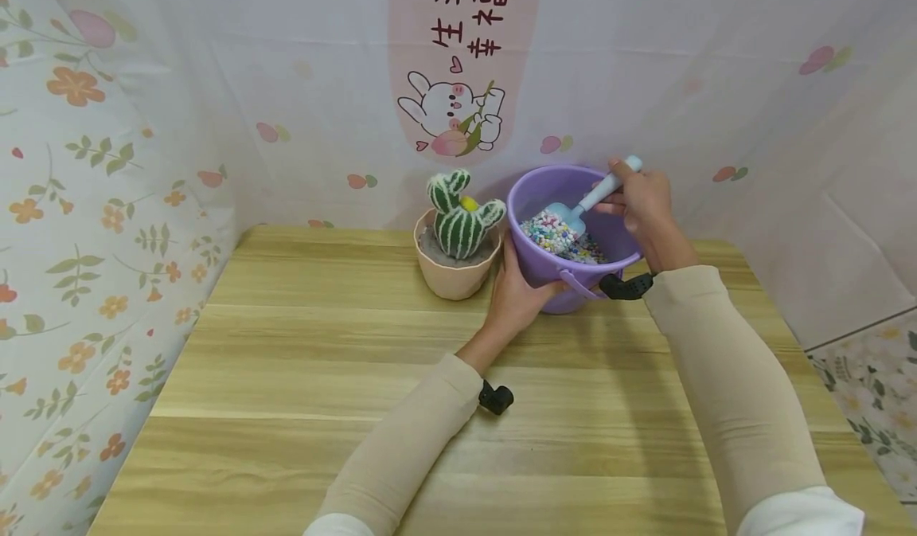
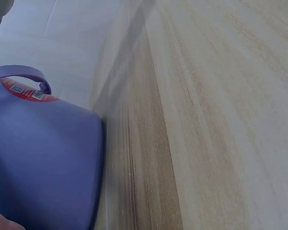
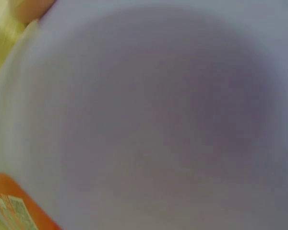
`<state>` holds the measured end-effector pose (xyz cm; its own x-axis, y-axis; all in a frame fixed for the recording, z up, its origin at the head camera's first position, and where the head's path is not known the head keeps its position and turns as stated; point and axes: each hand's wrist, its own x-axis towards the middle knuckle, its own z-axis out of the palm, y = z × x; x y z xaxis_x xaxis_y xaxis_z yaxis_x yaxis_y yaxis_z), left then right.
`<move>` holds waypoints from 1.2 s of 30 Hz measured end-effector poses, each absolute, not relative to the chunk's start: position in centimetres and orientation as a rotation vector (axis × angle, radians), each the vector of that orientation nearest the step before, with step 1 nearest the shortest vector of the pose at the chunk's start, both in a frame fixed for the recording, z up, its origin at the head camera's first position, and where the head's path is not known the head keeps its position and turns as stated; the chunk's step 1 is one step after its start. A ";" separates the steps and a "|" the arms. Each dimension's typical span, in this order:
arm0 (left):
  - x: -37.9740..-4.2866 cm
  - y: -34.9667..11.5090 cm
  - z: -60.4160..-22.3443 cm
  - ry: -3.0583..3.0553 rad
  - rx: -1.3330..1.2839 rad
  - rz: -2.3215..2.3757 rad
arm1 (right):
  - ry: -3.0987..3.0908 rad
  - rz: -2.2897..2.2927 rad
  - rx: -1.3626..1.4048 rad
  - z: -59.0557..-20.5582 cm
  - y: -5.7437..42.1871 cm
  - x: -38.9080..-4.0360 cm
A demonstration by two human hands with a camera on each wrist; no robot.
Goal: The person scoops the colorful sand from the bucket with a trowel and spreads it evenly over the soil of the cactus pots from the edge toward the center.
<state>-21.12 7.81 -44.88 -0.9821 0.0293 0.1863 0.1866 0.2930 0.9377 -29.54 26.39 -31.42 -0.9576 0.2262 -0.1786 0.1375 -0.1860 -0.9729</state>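
Note:
A purple bucket [image 1: 533, 261] stands at the back of the table, with small multicoloured pellets [image 1: 591, 251] inside. My left hand [image 1: 517, 299] holds its near left side, thumb and fingers spread around the outer wall. Over the bucket, my right hand [image 1: 647, 205] grips the handle of a light blue scoop [image 1: 600, 191]. Its blade, heaped with white and coloured pellets [image 1: 552, 230], tilts down inside the rim. In the left wrist view the bucket wall [image 2: 43, 158] shows a red label [image 2: 26, 91]. Blurred bucket wall [image 3: 134, 120] fills the right wrist view.
Just left of the bucket stands a fuzzy green cactus [image 1: 460, 229] in a pale pink pot [image 1: 454, 279], close to my left fingers. The bucket's handle [image 1: 579, 283] hangs at its front. A printed cloth [image 1: 630, 66] hangs behind the wooden table [image 1: 301, 345].

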 end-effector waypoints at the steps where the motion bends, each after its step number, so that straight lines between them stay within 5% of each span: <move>1: -21.1 7.8 -44.9 -2.416 -0.204 -1.781 | -1.949 2.343 -0.448 -31.4 26.4 -29.5; 36: -20.6 7.2 -44.7 -2.417 -0.201 -1.751 | -1.552 2.522 -0.608 -29.8 26.7 -28.7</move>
